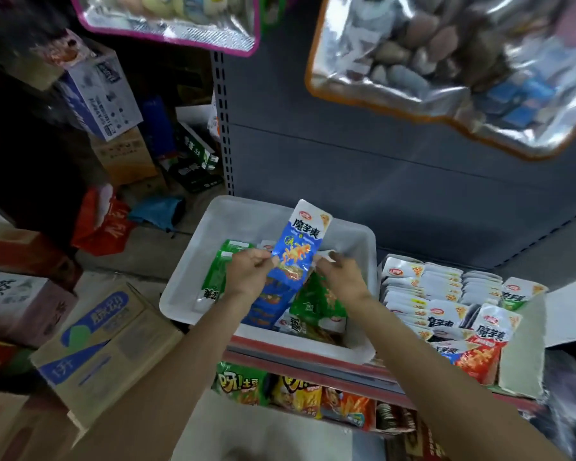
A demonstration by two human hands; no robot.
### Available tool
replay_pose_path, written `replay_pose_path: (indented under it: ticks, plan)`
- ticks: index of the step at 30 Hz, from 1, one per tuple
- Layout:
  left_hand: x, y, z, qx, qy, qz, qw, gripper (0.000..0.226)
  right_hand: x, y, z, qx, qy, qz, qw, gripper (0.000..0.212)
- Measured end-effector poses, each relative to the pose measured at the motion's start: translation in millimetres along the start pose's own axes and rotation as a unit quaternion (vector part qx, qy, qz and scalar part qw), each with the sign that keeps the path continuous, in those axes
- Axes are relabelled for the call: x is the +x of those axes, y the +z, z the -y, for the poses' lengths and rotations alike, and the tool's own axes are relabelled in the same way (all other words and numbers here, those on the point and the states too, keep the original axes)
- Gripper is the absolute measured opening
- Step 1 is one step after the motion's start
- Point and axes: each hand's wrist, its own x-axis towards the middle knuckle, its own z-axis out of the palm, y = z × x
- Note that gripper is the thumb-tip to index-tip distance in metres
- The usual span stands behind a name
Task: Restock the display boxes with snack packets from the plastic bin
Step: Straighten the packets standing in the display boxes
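I am mid-pick: my left hand (251,272) pinches the lower edge of a blue snack packet (296,249) between thumb and curled fingers, holding it upright over the white plastic bin (197,261). My right hand (341,276) reaches just beside it, fingers curled on a white packet edge. The bin sits on the shelf, touching the display box (521,357) to its right. Next, I judge, I must carry the packet right and slot it upright into a row. I count one bin, one display box in view, one raised packet; the green and blue packets (316,302) left in the bin overlap too much to count.
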Motion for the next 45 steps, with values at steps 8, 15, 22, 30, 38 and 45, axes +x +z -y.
replay_pose_path:
  ticks: [8, 15, 22, 30, 38, 45]
  plan:
    - [-42, 81, -37, 0.033, 0.120, 0.109, 0.986, 0.011, -23, -100, 2, 0.154, -0.117, -0.042, 0.980, 0.012]
    - [-81, 164, -95, 0.043, 0.256, 0.102, 0.960, 0.017, -43, -204, -21, 0.052, -0.210, -0.069, 0.974, 0.013]
    - [-91, 211, -99, 0.141, 0.260, 0.095, 0.950, 0.009, -36, -245, -57, 0.014, -0.190, -0.083, 0.978, 0.013]
    - [-89, 222, -88, 0.202, 0.243, 0.065, 0.947, 0.008, -27, -251, -65, -0.127, -0.174, -0.069, 0.974, 0.024]
    - [-84, 221, -85, 0.305, 0.193, 0.121, 0.925, 0.022, -29, -253, -62, -0.137, -0.203, -0.059, 0.968, 0.015]
    - [-89, 218, -83, 0.335, 0.302, 0.130, 0.883, 0.010, -35, -249, -66, -0.205, -0.210, -0.045, 0.955, 0.025]
